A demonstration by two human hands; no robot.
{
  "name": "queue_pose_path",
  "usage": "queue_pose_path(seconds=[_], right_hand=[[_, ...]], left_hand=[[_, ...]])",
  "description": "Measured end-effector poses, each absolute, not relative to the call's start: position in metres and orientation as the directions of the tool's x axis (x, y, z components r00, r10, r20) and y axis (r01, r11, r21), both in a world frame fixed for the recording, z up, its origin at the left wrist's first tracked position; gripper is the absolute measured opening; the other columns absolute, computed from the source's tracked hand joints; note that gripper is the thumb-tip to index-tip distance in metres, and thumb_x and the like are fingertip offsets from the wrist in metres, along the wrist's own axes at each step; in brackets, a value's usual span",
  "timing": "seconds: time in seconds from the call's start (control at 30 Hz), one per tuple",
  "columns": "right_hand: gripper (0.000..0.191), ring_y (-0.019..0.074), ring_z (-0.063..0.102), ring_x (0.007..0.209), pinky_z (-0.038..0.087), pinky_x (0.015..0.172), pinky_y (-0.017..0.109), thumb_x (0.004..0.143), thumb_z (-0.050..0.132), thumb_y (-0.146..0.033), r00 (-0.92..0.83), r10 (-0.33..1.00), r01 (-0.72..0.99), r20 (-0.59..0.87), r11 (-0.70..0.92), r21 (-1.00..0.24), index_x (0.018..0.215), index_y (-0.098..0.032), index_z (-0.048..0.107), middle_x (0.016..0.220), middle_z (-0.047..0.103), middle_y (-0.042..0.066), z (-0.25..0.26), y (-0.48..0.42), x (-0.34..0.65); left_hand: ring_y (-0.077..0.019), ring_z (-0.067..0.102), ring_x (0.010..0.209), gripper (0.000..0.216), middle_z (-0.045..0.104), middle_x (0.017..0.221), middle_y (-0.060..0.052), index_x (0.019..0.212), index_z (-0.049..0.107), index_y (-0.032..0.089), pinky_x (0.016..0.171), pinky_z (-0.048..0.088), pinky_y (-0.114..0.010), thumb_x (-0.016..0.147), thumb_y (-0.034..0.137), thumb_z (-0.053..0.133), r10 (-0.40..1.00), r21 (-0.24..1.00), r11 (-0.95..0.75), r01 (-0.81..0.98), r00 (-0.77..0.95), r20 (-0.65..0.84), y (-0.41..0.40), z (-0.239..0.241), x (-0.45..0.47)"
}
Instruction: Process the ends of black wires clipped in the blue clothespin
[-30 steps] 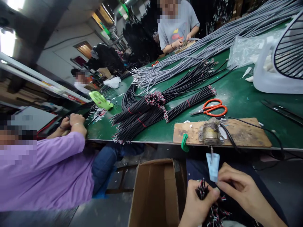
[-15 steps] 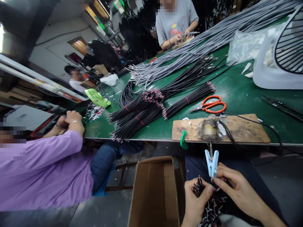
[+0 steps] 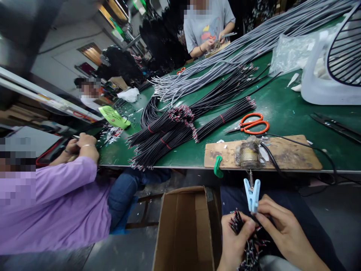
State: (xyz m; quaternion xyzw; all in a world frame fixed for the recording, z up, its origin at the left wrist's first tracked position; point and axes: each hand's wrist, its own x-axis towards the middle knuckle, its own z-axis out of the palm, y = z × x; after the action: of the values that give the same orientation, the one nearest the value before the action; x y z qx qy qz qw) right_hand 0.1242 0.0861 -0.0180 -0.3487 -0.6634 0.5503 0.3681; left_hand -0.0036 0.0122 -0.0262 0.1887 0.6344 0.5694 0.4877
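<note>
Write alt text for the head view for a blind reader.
Below the edge of a green table, the left hand grips a bundle of short black wires while the right hand touches its ends under a light blue clip. On the table lie black wire bundles, orange scissors and a wooden board.

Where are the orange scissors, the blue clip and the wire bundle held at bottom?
orange scissors [image 3: 244, 128], head view, where the handles meet the blades.
blue clip [image 3: 253, 201], head view, lower body.
wire bundle [image 3: 236, 223], head view, upper wire ends.
</note>
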Motion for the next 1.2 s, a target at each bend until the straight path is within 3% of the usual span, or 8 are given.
queue_pose_path(seconds=[0.1,0.3,0.37,0.53,0.63,0.77,1.0,1.2], right_hand=[[0.015,0.0182,0.059,0.075,0.048,0.069,0.028,0.091,0.057,-0.026,-0.468,0.883,-0.014,0.027,0.023,-1.0,0.08,-0.02,0.066,0.077,0.061,0.004,-0.022,0.085,0.122],[0.025,0.0203,0.062,0.073,0.051,0.07,0.032,0.085,0.062,-0.038,-0.535,0.805,-0.172,-0.256,-0.401,-0.9,0.077,-0.016,0.069,0.074,0.066,0.005,-0.039,0.085,0.119],[0.022,0.0207,0.063,0.075,0.052,0.071,0.031,0.084,0.064,-0.037,-0.495,0.839,-0.166,-0.228,-0.349,-0.922,0.079,-0.017,0.071,0.077,0.068,0.006,-0.037,0.086,0.119],[0.008,0.0209,0.061,0.078,0.051,0.072,0.031,0.085,0.065,-0.022,-0.44,0.893,-0.065,0.093,0.071,-0.995,0.083,-0.02,0.072,0.079,0.068,0.007,-0.017,0.089,0.118],[0.011,0.0194,0.059,0.074,0.049,0.07,0.032,0.086,0.061,-0.015,-0.432,0.881,-0.027,0.195,0.204,-0.979,0.078,-0.02,0.067,0.073,0.067,0.005,-0.013,0.088,0.117],[0.014,0.0181,0.058,0.07,0.047,0.067,0.032,0.085,0.061,-0.01,-0.392,0.886,-0.003,0.249,0.269,-0.963,0.077,-0.021,0.063,0.07,0.065,0.002,-0.016,0.087,0.118],[0.03,0.0196,0.057,0.082,0.046,0.072,0.034,0.082,0.063,-0.001,-0.323,0.842,0.026,0.433,0.465,-0.885,0.101,-0.023,0.064,0.085,0.066,0.004,-0.015,0.087,0.121],[0.024,0.0199,0.058,0.085,0.051,0.072,0.033,0.084,0.062,-0.002,-0.402,0.834,0.0,0.377,0.412,-0.911,0.096,-0.022,0.065,0.087,0.066,0.005,-0.013,0.089,0.12]], left_hand=[[-0.012,0.055,0.056,0.041,0.059,0.061,0.001,0.068,0.06,0.015,0.056,0.045,-0.024,0.063,0.049,0.082,0.799,0.908,0.258,-0.331,-0.455,-0.393,0.014,-0.025,-0.002],[-0.003,0.041,0.031,0.045,0.054,0.049,0.007,0.072,0.049,0.018,0.033,0.033,-0.015,0.067,0.052,0.079,0.836,0.757,0.317,-0.572,-0.208,-0.507,0.018,-0.018,-0.007],[-0.0028,0.044,0.031,0.045,0.053,0.048,0.007,0.071,0.048,0.018,0.032,0.034,-0.013,0.068,0.051,0.079,0.842,0.747,0.31,-0.588,-0.194,-0.502,0.02,-0.013,-0.01],[-0.0026,0.046,0.034,0.043,0.053,0.049,0.006,0.068,0.05,0.016,0.034,0.037,-0.012,0.068,0.047,0.081,0.832,0.736,0.323,-0.595,-0.192,-0.52,0.022,-0.004,-0.01],[-0.0033,0.046,0.036,0.044,0.054,0.049,0.005,0.065,0.051,0.015,0.037,0.038,-0.013,0.067,0.047,0.081,0.824,0.749,0.335,-0.572,-0.208,-0.528,0.023,-0.005,-0.01],[-0.0045,0.047,0.038,0.046,0.055,0.049,0.005,0.064,0.05,0.016,0.038,0.039,-0.015,0.063,0.047,0.083,0.801,0.753,0.333,-0.567,-0.253,-0.543,0.024,-0.009,-0.012],[-0.0038,0.044,0.033,0.047,0.054,0.047,0.005,0.061,0.051,0.015,0.034,0.036,-0.015,0.063,0.051,0.082,0.801,0.761,0.366,-0.536,-0.234,-0.551,0.026,-0.004,-0.013],[-0.0053,0.049,0.039,0.045,0.056,0.049,0.004,0.061,0.055,0.014,0.039,0.042,-0.015,0.061,0.049,0.084,0.788,0.78,0.359,-0.512,-0.281,-0.548,0.026,0.0,-0.01]])
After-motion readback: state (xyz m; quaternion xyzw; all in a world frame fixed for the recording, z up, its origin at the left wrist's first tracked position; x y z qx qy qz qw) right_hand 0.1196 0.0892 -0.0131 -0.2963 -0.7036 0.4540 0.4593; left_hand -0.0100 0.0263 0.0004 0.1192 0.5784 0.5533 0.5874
